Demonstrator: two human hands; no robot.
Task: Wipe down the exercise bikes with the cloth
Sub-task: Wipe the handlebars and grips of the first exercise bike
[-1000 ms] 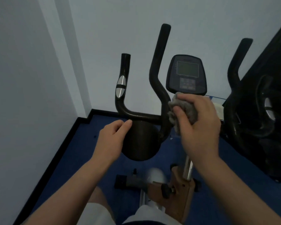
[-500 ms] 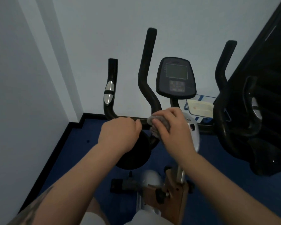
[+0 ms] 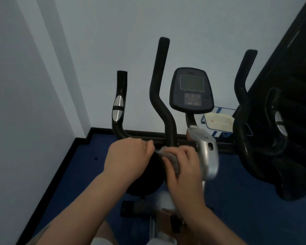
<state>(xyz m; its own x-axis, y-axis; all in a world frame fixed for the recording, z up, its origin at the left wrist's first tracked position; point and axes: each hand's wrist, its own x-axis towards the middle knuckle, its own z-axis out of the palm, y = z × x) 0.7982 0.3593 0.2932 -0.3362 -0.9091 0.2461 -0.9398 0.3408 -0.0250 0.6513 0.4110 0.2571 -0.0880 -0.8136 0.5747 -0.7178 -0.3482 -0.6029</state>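
The grey cloth (image 3: 171,159) sits bunched at the base of the exercise bike's (image 3: 164,110) inner black handlebar, low on the crossbar, gripped by the right hand (image 3: 183,171), whose fingers curl round it. Just beside it, the left hand (image 3: 129,159) has its fingers curled over the crossbar and the top of the round black housing (image 3: 145,184). The two hands are almost touching. Half a second ago they sat a little higher and further apart; a second ago the cloth was up against the lower edge of the console (image 3: 191,90) and the left hand lay flat and open.

The bike stands close in a corner: a white wall (image 3: 25,103) on its left, another behind, with a strip of blue floor (image 3: 74,174) between bike and skirting. A second dark machine (image 3: 281,138) crowds the right side. Behind the console stalk, a blue-framed tray (image 3: 218,122) on the floor holds a pale shallow dish; what is in it cannot be made out.
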